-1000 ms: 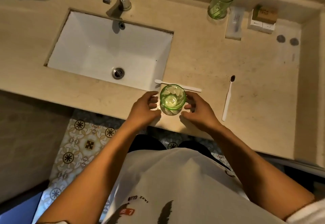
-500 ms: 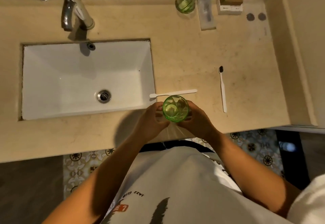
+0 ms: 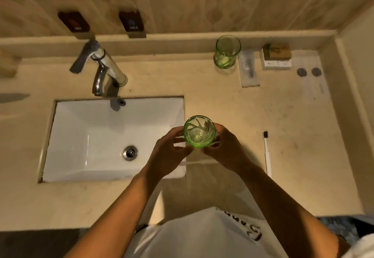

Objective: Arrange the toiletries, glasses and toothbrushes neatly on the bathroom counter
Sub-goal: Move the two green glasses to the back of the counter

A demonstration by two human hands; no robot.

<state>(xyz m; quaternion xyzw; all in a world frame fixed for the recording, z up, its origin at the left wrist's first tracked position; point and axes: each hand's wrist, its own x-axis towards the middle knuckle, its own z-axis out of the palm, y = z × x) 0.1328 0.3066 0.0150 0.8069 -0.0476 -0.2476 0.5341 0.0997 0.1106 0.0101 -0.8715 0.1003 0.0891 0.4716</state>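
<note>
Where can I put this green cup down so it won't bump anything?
Both hands, left hand and right hand, hold the cup. The biggest bare patch is the counter between the sink, the other cup and the toothbrush. The back right corner is crowded: wrapped packet, small boxes.

A bathroom, likely in a hotel or guesthouse. A white rectangular undermount sink (image 3: 113,138) is set into a beige stone desk (image 3: 232,99), with a chrome lever tap (image 3: 101,69) behind it. Two dark wall plaques (image 3: 131,21) mark hot and cold. Small boxed toiletries (image 3: 276,56) and a wrapped amenity packet (image 3: 249,68) line the back ledge.
</note>
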